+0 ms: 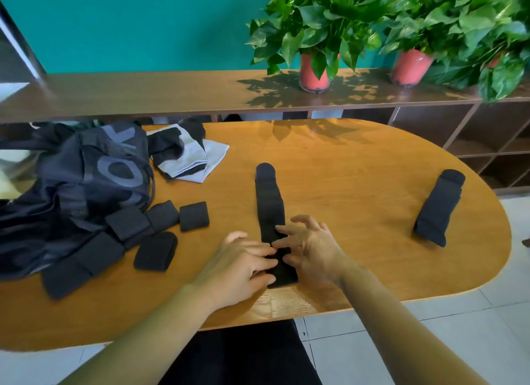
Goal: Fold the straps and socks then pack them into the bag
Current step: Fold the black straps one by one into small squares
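- Black strap (pixel 271 209): long, flat, laid lengthwise at the table's middle, rounded tab end away from the person, near end at the table edge. Judged soft, light and limp; likely to spring open unless the fold is pinned. Best taken at the near end and rolled or folded away from the body.
- Left hand (pixel 241 265): fingers curled, tips pressing the strap's near end; not closed around it.
- Right hand (pixel 308 248): fingers spread, thumb and forefinger pinching the strap's edge.
- Second strap (pixel 438 205): unfolded, well apart to the right, untouched.
- Folded straps (pixel 156 251): several compact black bundles, left of the hands, beside the bag.
- Bag (pixel 94 178): dark drawstring sack, slumped at the table's left; whether its mouth is open cannot be told.
- Socks (pixel 186 152): grey and black heap, behind the bag, loose.
- Table (pixel 358 184): wooden, bare between the strap and the bundles; nothing blocks the fold.
- Potted plants (pixel 315 69): on the shelf behind, out of reach.
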Available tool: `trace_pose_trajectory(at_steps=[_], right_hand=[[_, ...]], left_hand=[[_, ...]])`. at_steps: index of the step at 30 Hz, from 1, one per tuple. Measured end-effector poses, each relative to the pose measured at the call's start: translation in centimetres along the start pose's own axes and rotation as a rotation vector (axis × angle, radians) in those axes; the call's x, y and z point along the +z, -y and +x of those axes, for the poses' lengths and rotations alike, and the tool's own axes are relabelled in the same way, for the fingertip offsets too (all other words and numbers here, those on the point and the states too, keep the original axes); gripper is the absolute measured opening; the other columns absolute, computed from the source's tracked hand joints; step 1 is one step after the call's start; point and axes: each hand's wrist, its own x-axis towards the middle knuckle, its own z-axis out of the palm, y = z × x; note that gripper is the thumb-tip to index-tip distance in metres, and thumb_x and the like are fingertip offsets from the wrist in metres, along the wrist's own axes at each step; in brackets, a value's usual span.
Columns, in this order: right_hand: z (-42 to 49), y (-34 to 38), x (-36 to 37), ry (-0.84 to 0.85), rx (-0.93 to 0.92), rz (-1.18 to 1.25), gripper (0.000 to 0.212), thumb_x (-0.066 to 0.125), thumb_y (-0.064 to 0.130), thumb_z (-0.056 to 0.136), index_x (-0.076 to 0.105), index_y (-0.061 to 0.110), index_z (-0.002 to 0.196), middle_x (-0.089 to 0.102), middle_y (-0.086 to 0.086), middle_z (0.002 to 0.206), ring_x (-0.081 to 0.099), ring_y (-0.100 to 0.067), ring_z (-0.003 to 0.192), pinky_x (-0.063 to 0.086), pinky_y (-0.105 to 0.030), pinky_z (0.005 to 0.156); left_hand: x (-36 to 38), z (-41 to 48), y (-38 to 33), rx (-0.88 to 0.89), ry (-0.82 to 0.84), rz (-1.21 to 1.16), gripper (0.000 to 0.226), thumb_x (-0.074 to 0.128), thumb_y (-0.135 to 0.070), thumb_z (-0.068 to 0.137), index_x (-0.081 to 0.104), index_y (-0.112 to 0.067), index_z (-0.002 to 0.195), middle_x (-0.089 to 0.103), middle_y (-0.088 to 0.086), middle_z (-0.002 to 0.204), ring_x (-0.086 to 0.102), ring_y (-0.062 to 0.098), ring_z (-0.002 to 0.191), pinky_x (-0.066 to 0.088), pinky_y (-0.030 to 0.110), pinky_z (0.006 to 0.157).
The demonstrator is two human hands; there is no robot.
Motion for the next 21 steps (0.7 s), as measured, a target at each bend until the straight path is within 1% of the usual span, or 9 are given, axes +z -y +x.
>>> trace_pose_trajectory(at_steps=[1, 5, 8, 14, 18, 21], right_hand=[[0.4, 0.2, 0.1, 0.014, -0.001, -0.016, 0.037, 0.063, 0.027, 0.087, 0.061, 0.043, 0.12, 0.04, 0.016, 0.146, 0.018, -0.012, 0.137, 0.017, -0.031, 0.097], [2.5, 0.7, 0.2, 0.036, -0.008, -0.095, 0.04, 0.056, 0.029, 0.092, 0.053, 0.042, 0.13, 0.031, 0.012, 0.152, 0.011, -0.018, 0.141, 0.016, -0.036, 0.104], [4.4, 0.5, 0.3, 0.071, 0.028, -0.123, 0.043, 0.052, 0.035, 0.094, 0.045, 0.046, 0.135, 0.026, 0.011, 0.155, 0.008, -0.018, 0.142, 0.014, -0.038, 0.106], [7.8, -0.6, 0.0, 0.125, 0.167, -0.024, 0.048, 0.052, 0.046, 0.092, 0.038, 0.048, 0.138, 0.019, 0.013, 0.157, 0.002, -0.018, 0.144, 0.007, -0.043, 0.11], [9.4, -0.8, -0.2, 0.159, 0.226, -0.073, 0.049, 0.048, 0.05, 0.093, 0.033, 0.05, 0.14, 0.014, 0.013, 0.158, 0.0, -0.021, 0.145, 0.007, -0.045, 0.112], [9.6, -0.5, -0.2, 0.138, 0.247, -0.015, 0.047, 0.048, 0.046, 0.094, 0.037, 0.046, 0.14, 0.017, 0.011, 0.157, 0.0, -0.02, 0.145, 0.006, -0.045, 0.113]], left_hand=[[-0.3, -0.1, 0.3, -0.001, 0.01, -0.008, 0.034, 0.062, -0.046, 0.088, 0.066, -0.034, 0.119, 0.056, -0.017, 0.134, 0.043, -0.003, 0.128, 0.012, 0.033, 0.115], [-1.4, -0.3, 1.2, -0.016, 0.117, -0.038, 0.035, 0.061, -0.047, 0.088, 0.064, -0.036, 0.122, 0.051, -0.023, 0.137, 0.035, -0.008, 0.131, -0.002, 0.029, 0.114], [-1.7, -0.3, 1.5, -0.026, 0.17, -0.04, 0.036, 0.06, -0.048, 0.089, 0.062, -0.038, 0.124, 0.047, -0.026, 0.139, 0.03, -0.01, 0.134, -0.006, 0.03, 0.114], [-1.6, -0.2, 1.9, -0.04, 0.192, -0.048, 0.034, 0.059, -0.05, 0.089, 0.063, -0.041, 0.121, 0.046, -0.027, 0.139, 0.029, -0.011, 0.133, -0.009, 0.026, 0.112], [-1.6, -0.4, 1.7, -0.032, 0.192, -0.036, 0.032, 0.055, -0.049, 0.091, 0.063, -0.04, 0.121, 0.045, -0.026, 0.14, 0.029, -0.01, 0.134, -0.006, 0.035, 0.116], [-1.8, -0.8, 1.2, -0.039, 0.177, -0.02, 0.032, 0.053, -0.048, 0.093, 0.064, -0.039, 0.121, 0.046, -0.025, 0.14, 0.03, -0.01, 0.134, -0.004, 0.037, 0.116]])
